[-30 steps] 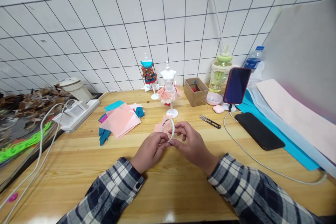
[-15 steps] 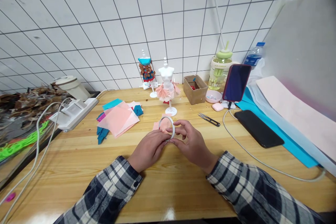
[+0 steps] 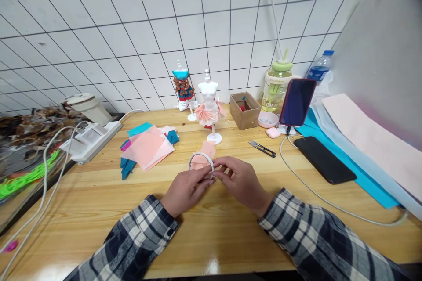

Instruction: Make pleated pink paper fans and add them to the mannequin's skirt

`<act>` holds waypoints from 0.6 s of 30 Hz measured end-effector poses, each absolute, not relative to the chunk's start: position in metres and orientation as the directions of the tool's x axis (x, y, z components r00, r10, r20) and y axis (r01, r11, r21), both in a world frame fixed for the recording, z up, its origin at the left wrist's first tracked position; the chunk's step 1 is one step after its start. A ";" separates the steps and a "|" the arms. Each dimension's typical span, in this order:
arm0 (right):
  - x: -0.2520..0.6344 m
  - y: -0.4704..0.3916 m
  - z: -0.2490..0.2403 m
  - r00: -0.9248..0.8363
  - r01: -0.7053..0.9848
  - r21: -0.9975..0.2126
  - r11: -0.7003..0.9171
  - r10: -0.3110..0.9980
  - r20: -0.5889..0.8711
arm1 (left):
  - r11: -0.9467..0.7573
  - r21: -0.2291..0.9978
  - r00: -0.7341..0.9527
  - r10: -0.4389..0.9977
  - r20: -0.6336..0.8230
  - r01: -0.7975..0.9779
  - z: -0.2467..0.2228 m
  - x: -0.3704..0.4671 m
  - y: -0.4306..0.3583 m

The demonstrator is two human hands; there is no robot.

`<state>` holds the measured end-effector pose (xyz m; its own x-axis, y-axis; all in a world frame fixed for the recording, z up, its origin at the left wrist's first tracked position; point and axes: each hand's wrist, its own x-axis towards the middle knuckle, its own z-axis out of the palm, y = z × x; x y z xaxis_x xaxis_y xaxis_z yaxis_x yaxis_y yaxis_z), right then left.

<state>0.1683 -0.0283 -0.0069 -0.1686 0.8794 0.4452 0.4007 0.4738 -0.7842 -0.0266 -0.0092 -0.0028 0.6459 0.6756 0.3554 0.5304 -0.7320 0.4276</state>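
Observation:
A thin white ring, which looks like a nearly used-up roll of tape [image 3: 201,155], is held up between my hands. My left hand [image 3: 189,188] is closed around its lower edge. At the roll's right side my right hand [image 3: 238,181] pinches with thumb and fingers, the tips hidden close against it. Behind the roll, a piece of pink crepe paper [image 3: 208,148] lies on the wooden table. Just beyond stands a small white mannequin [image 3: 208,92] with pleated pink paper about its hips.
Thread snips [image 3: 263,149] lie right of my hands, near a black phone [image 3: 325,160] and its cable. Coloured paper pieces [image 3: 145,147] are piled at left. A cardboard box [image 3: 244,116], a dressed mannequin [image 3: 183,88] and a drink bottle [image 3: 277,85] stand at the back.
The roll has tipped and moved left and lower in my hands, showing more of the pink paper behind it. My right fingers have drawn together into a pinch at its edge.

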 end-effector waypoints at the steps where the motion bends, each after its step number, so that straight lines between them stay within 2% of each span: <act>1: 0.168 -0.028 -0.007 -0.178 0.385 -0.796 0.467 0.884 0.432 | -0.725 0.438 0.642 0.682 0.350 0.531 -0.003 -0.026 -0.010; 9: 0.169 -0.028 -0.009 -0.246 0.430 -0.772 0.469 0.883 0.400 | -0.691 0.461 0.639 0.710 0.294 0.557 -0.005 -0.026 -0.010; 13: 0.167 -0.030 -0.008 -0.196 0.416 -0.800 0.433 0.901 0.386 | -0.668 0.501 0.605 0.733 0.312 0.550 -0.006 -0.026 -0.010; 18: 0.167 -0.030 -0.008 -0.216 0.414 -0.804 0.426 0.904 0.368 | -0.646 0.526 0.595 0.748 0.292 0.554 -0.008 -0.025 -0.010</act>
<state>0.1671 -0.0297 -0.0081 -0.2157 0.9044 0.3681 0.4141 0.4261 -0.8043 -0.0245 -0.0098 -0.0081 0.5954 0.7484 0.2921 0.5537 -0.6457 0.5258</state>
